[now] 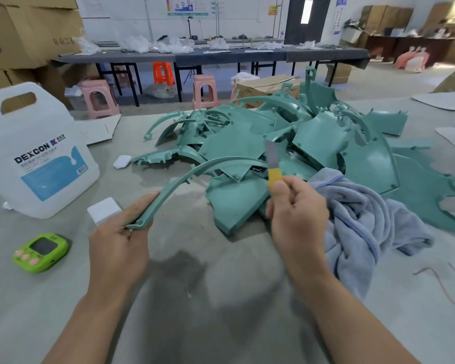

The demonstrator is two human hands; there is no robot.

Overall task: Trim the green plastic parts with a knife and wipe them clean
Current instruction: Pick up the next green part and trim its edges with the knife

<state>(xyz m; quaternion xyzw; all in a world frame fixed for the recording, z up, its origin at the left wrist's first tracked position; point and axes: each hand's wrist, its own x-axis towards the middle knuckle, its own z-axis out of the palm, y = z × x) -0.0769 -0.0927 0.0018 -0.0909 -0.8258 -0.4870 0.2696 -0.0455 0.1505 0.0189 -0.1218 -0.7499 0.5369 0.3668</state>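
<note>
My left hand (117, 245) grips the near end of a long curved green plastic strip (184, 179), which arcs up and right toward the pile. My right hand (297, 214) pinches a small knife (273, 164) with a yellow handle, its grey blade pointing up, just right of the strip's far end and apart from it. A large pile of green plastic parts (286, 137) covers the table behind both hands. A crumpled blue-grey cloth (360, 222) lies on the table at the right, beside my right wrist.
A big white DEXCON jug (37, 153) stands at the left, with a white block (104, 210) and a green timer (41, 253) near it. A small white case (122, 161) lies by the pile. The grey table (208, 298) has bare room in front of me.
</note>
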